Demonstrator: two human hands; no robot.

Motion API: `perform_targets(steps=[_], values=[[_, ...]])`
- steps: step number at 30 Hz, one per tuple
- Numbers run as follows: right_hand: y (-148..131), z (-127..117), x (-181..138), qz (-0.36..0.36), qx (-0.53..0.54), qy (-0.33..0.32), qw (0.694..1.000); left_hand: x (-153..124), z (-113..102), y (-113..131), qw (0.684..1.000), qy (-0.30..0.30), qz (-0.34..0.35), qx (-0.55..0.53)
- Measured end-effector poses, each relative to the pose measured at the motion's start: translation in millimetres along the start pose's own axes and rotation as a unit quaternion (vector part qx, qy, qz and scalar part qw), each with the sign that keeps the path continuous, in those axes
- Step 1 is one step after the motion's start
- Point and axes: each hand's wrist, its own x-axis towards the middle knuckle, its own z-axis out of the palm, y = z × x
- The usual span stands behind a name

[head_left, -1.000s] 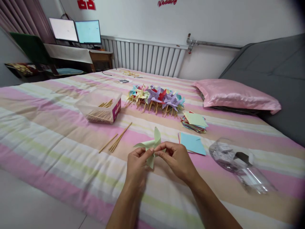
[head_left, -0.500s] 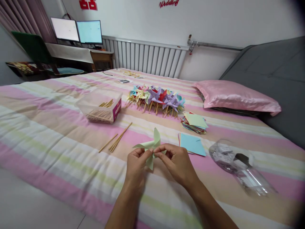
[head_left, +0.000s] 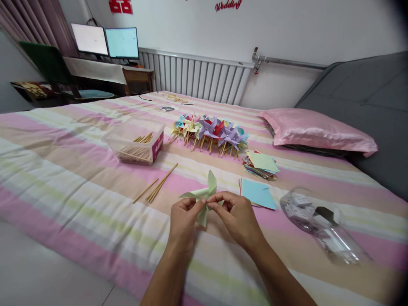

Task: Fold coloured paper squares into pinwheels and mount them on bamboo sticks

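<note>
A pale green paper pinwheel (head_left: 205,192) is held just above the striped bedspread (head_left: 79,170). My left hand (head_left: 183,221) pinches its centre from the left, fingers closed. From the right, my right hand (head_left: 236,216) pinches the same centre with thumb and forefinger. A few loose wooden sticks (head_left: 156,187) lie on the bed to the left of my hands. A blue paper square (head_left: 256,193) lies just right of them.
A clear box of sticks (head_left: 137,142) stands at the left. Behind it lies a heap of finished coloured pinwheels (head_left: 210,131) and a stack of coloured paper (head_left: 261,163). A clear plastic jar (head_left: 318,221) lies on its side at the right. A pink pillow (head_left: 315,129) rests by the headboard.
The hands and pinwheel have hardly moved; the fingers shift slightly at the pinwheel's centre. The view has drifted a little.
</note>
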Motion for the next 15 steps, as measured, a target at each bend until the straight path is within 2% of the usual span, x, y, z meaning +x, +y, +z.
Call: perform_targets(steps=[11,15], values=[[-1.0,1.2,-2.1,-0.048,-0.051,0.018,0.997,1.7,-3.1,-1.6,1.0,0.002,0.024,0.011],[0.2,1.3,-1.3,-0.044,-0.05,0.014,0.998,1.1,-2.7,-1.7,1.0,-0.003,0.02,0.012]])
